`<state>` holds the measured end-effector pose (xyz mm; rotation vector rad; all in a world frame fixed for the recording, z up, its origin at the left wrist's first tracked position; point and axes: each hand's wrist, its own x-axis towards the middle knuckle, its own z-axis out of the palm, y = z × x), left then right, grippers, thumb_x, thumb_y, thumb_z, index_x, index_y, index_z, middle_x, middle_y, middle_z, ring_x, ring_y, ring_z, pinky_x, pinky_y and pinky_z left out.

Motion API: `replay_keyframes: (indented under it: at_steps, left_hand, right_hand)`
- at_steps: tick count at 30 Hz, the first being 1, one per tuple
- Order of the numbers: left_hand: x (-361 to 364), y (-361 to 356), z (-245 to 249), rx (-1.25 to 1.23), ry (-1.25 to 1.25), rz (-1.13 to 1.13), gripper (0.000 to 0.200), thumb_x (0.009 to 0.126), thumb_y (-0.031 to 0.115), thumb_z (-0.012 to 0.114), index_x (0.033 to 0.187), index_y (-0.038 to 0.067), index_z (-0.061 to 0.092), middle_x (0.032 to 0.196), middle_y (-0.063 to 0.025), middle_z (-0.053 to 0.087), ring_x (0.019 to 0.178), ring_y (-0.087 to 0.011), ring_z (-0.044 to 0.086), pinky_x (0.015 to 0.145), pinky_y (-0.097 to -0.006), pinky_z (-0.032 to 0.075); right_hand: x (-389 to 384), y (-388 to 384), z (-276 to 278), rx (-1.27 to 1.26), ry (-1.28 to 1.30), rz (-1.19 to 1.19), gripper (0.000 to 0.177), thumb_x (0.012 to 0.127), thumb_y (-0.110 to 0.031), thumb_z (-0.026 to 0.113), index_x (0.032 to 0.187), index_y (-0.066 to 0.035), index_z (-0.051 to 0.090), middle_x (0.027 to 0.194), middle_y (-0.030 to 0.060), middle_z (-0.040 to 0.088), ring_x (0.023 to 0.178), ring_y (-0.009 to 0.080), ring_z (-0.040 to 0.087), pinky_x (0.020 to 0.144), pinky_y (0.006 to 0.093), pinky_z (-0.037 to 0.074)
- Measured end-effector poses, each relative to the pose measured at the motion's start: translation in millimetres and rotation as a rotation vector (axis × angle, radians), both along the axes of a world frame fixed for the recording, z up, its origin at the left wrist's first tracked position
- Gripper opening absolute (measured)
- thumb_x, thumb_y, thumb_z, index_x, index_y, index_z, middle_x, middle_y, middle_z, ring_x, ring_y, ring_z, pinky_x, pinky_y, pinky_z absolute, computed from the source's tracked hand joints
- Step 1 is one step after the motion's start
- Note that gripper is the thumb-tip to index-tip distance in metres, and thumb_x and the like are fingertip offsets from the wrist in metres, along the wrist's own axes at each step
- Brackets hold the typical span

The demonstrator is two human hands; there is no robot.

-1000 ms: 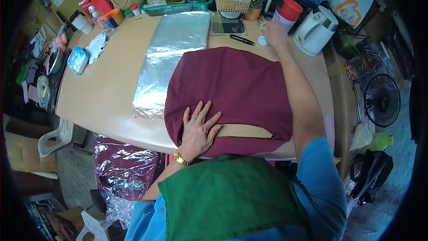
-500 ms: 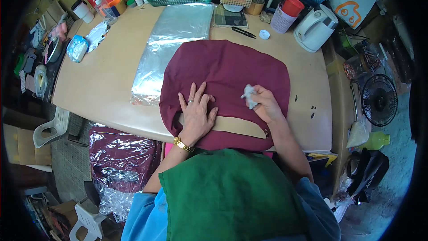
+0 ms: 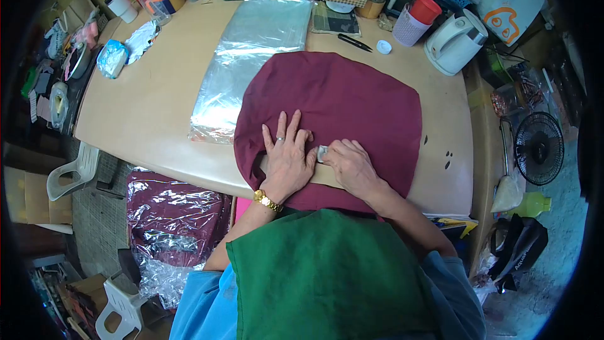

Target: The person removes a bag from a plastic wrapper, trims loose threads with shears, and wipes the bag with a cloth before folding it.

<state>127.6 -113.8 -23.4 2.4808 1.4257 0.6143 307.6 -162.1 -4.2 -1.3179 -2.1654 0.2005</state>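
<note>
A maroon fabric piece (image 3: 340, 97) with a rounded far edge lies on the table in front of me. Flat on its left part rests my left hand (image 3: 289, 162), fingers spread, with a ring and a gold watch on that side. My right hand (image 3: 353, 167) pinches a small wad of white cloth (image 3: 321, 153) and presses it down on the maroon fabric, close beside the left thumb. Below the knuckles a tan strip (image 3: 326, 177) shows within the fabric, partly covered by both hands.
Clear plastic sheets (image 3: 251, 56) lie partly under the fabric on the tan table (image 3: 151, 119). Black thread snips (image 3: 355, 42), a white cap (image 3: 384, 46) and a white kettle (image 3: 454, 43) stand or lie beyond. Plastic-wrapped maroon goods (image 3: 176, 220) sit below the table's left edge.
My right hand has come down and left with the white cloth, from above the fabric onto it beside my left hand. The left hand stays flat; the whole view has shifted slightly.
</note>
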Motion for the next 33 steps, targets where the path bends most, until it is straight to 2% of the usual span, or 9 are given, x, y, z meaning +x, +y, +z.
replay_keyframes:
  at_steps: [4, 7, 13, 15, 18, 23, 25, 28, 33]
  left_hand:
    - [1, -2, 0, 0.010, -0.020, -0.026, 0.035, 0.088, 0.029, 0.064, 0.115, 0.007, 0.059, 0.157, -0.0188, 0.033, 0.149, -0.0406, 0.020, 0.115, -0.0681, 0.008]
    - [1, -2, 0, 0.005, 0.002, -0.031, 0.034, 0.089, 0.030, 0.064, 0.113, 0.008, 0.059, 0.156, -0.0183, 0.033, 0.149, -0.0410, 0.021, 0.115, -0.0677, 0.008]
    - [3, 0, 2, 0.000, -0.013, -0.022, 0.033, 0.087, 0.029, 0.065, 0.112, 0.009, 0.058, 0.156, -0.0179, 0.033, 0.148, -0.0417, 0.021, 0.115, -0.0683, 0.009]
    - [3, 0, 3, -0.001, -0.006, -0.031, 0.033, 0.087, 0.029, 0.066, 0.112, 0.009, 0.057, 0.156, -0.0178, 0.033, 0.148, -0.0416, 0.021, 0.114, -0.0687, 0.009]
    - [3, 1, 2, -0.006, 0.011, -0.022, 0.032, 0.087, 0.029, 0.066, 0.111, 0.009, 0.057, 0.156, -0.0176, 0.034, 0.148, -0.0416, 0.021, 0.114, -0.0690, 0.009]
    - [3, 1, 0, -0.009, -0.018, -0.019, 0.034, 0.085, 0.028, 0.066, 0.111, 0.009, 0.057, 0.156, -0.0181, 0.033, 0.148, -0.0419, 0.021, 0.114, -0.0694, 0.010]
    - [3, 1, 1, -0.002, -0.018, -0.019, 0.034, 0.085, 0.028, 0.066, 0.111, 0.008, 0.057, 0.156, -0.0181, 0.034, 0.148, -0.0418, 0.021, 0.114, -0.0693, 0.010]
    - [2, -1, 3, -0.009, 0.002, -0.024, 0.034, 0.086, 0.029, 0.066, 0.110, 0.008, 0.057, 0.156, -0.0182, 0.034, 0.148, -0.0417, 0.022, 0.114, -0.0692, 0.010]
    - [2, 1, 0, -0.012, -0.033, -0.021, 0.034, 0.083, 0.026, 0.066, 0.110, 0.007, 0.056, 0.157, -0.0181, 0.033, 0.148, -0.0423, 0.021, 0.114, -0.0694, 0.009]
  right_hand:
    - [10, -1, 8, -0.117, -0.144, 0.018, 0.006, 0.078, -0.001, 0.058, 0.080, -0.006, 0.062, 0.083, 0.0077, 0.054, 0.084, 0.0262, 0.056, 0.075, 0.0393, 0.042]
    - [-5, 11, -2, -0.040, -0.092, 0.048, 0.007, 0.077, -0.001, 0.058, 0.081, -0.006, 0.062, 0.084, 0.0079, 0.054, 0.084, 0.0268, 0.056, 0.075, 0.0400, 0.042]
    - [21, 0, 11, -0.129, -0.128, 0.058, 0.006, 0.078, -0.002, 0.058, 0.082, -0.006, 0.062, 0.086, 0.0071, 0.056, 0.087, 0.0260, 0.056, 0.078, 0.0395, 0.043]
    - [16, 9, 15, -0.122, -0.211, 0.127, 0.006, 0.079, -0.003, 0.059, 0.083, -0.007, 0.062, 0.086, 0.0063, 0.055, 0.087, 0.0259, 0.056, 0.080, 0.0399, 0.043]
    - [-1, 15, 6, -0.115, -0.172, 0.092, 0.007, 0.078, -0.004, 0.059, 0.083, -0.007, 0.063, 0.087, 0.0060, 0.055, 0.088, 0.0255, 0.056, 0.081, 0.0397, 0.042]
    - [20, 0, 14, -0.163, -0.164, 0.062, 0.008, 0.078, -0.005, 0.059, 0.083, -0.008, 0.063, 0.088, 0.0055, 0.056, 0.088, 0.0250, 0.056, 0.080, 0.0402, 0.042]
    - [18, 4, 18, -0.184, -0.278, 0.099, 0.009, 0.078, -0.005, 0.058, 0.084, -0.008, 0.063, 0.088, 0.0052, 0.056, 0.089, 0.0248, 0.056, 0.081, 0.0404, 0.043]
    - [-5, 14, 7, -0.131, -0.207, 0.069, 0.010, 0.077, -0.005, 0.059, 0.085, -0.008, 0.064, 0.090, 0.0054, 0.056, 0.090, 0.0246, 0.056, 0.082, 0.0401, 0.043]
    - [15, 1, 14, -0.175, -0.237, 0.074, 0.011, 0.078, -0.003, 0.059, 0.086, -0.008, 0.065, 0.094, 0.0057, 0.057, 0.092, 0.0249, 0.057, 0.083, 0.0401, 0.043]
